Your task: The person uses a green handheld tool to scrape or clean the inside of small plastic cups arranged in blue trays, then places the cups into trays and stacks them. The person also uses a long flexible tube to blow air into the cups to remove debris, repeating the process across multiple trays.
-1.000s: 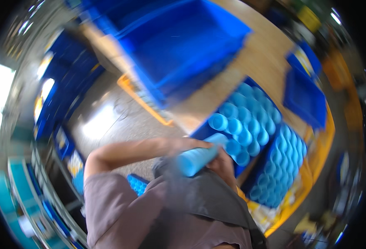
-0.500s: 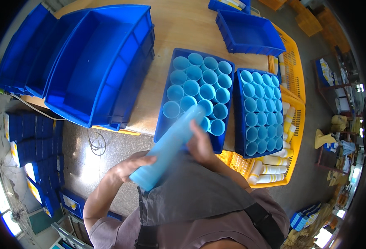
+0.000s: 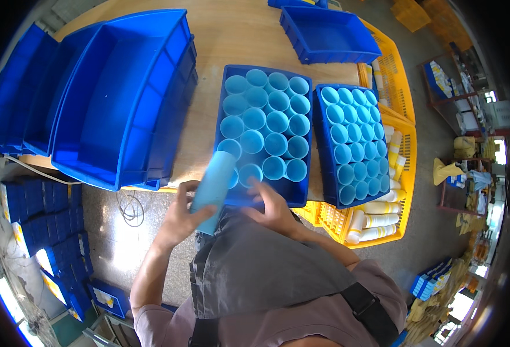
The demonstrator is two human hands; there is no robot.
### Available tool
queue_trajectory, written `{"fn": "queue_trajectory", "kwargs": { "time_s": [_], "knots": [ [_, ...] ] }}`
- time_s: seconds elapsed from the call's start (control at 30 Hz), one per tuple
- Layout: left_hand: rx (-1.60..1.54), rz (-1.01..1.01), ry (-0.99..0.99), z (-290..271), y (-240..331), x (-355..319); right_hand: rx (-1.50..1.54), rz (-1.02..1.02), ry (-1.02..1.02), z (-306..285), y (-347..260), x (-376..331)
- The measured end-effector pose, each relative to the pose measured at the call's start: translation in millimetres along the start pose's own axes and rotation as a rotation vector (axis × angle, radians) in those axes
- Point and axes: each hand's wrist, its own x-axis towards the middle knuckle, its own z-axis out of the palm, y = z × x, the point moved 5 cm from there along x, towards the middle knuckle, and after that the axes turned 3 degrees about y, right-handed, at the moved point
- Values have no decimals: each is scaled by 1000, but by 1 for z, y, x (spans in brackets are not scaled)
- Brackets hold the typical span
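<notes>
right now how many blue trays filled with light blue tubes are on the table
2. The larger tray of tubes sits mid-table, right above the hands, and the narrower tray of tubes lies directly to its right. The other blue bins nearby look empty.

White-yellow tubes (image 3: 376, 220) in yellow crate (image 3: 402, 173), blue boxes (image 3: 434, 277) on floor right.

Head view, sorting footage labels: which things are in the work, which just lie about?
In the work:
left hand
stack of light-blue plastic tubes
right hand
blue plastic tray of upright tubes

Lying about:
large empty blue bins
yellow crates
</notes>
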Motion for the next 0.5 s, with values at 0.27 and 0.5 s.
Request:
{"fn": "queue_trajectory", "kwargs": {
  "time_s": [0.27,0.5],
  "knots": [
    [15,194,-233,44,15,30,-743,-449,401,-12,-48,-22],
    [114,430,72,25,54,26,-633,-202,641,-48,-22,-56]
  ]
}}
